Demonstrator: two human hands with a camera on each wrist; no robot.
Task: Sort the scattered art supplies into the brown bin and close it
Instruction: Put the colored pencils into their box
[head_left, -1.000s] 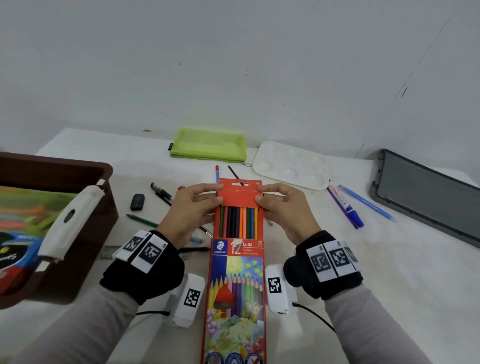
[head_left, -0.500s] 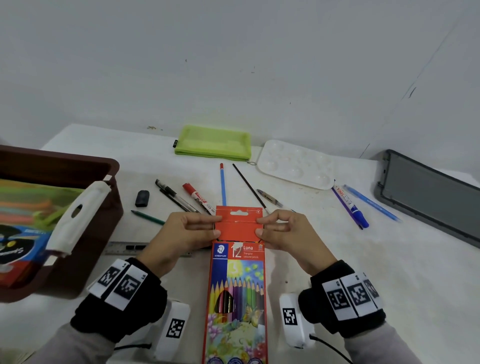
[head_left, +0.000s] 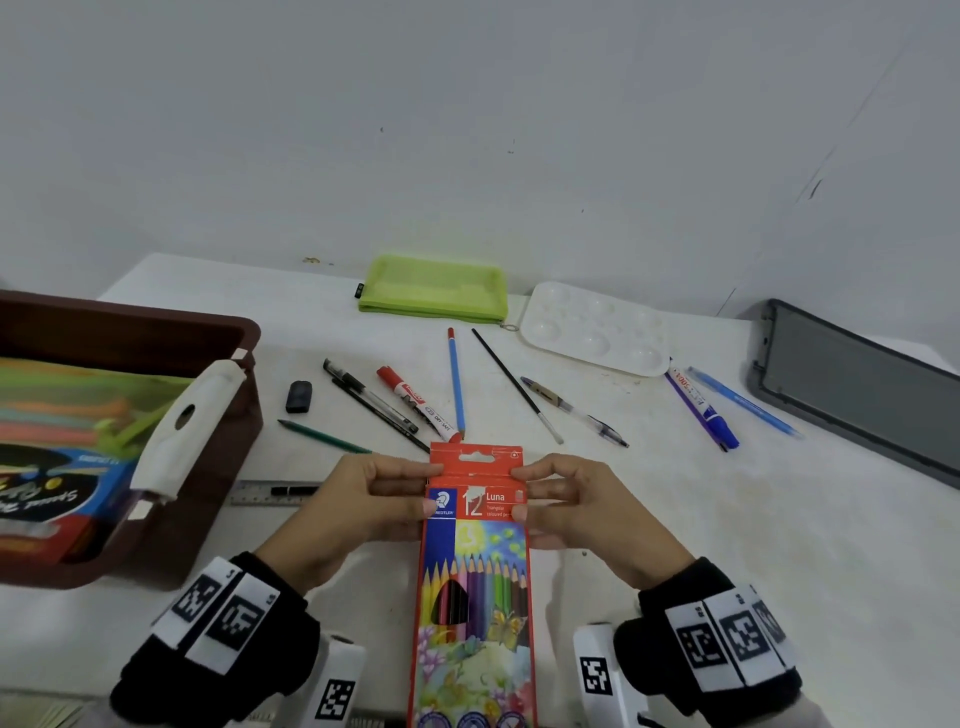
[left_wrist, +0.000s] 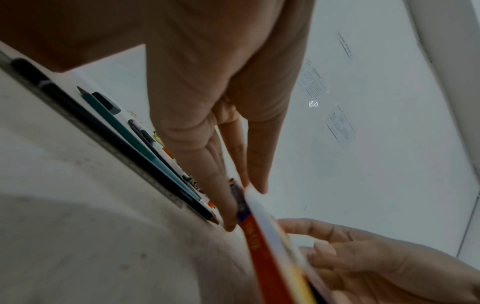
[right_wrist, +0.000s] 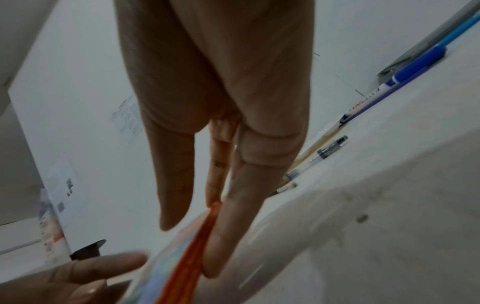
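A red box of coloured pencils lies lengthwise on the white table in front of me, its red top flap pointing away. My left hand pinches the box's upper left edge, thumb on top. My right hand pinches the upper right edge the same way. The left wrist view shows my left fingers against the box's orange side. In the right wrist view my right fingers clamp the opposite side. The brown bin stands open at the left, with a green pouch and a blue box inside.
Beyond the box lie black pens, a red marker, a blue pencil, a thin brush, a green pencil and a ruler. A green pouch and white palette sit by the wall. The grey lid lies far right.
The pencil tray has slid back into its sleeve, so the bare pencils no longer show. Both hands and the box have drawn nearer to me.
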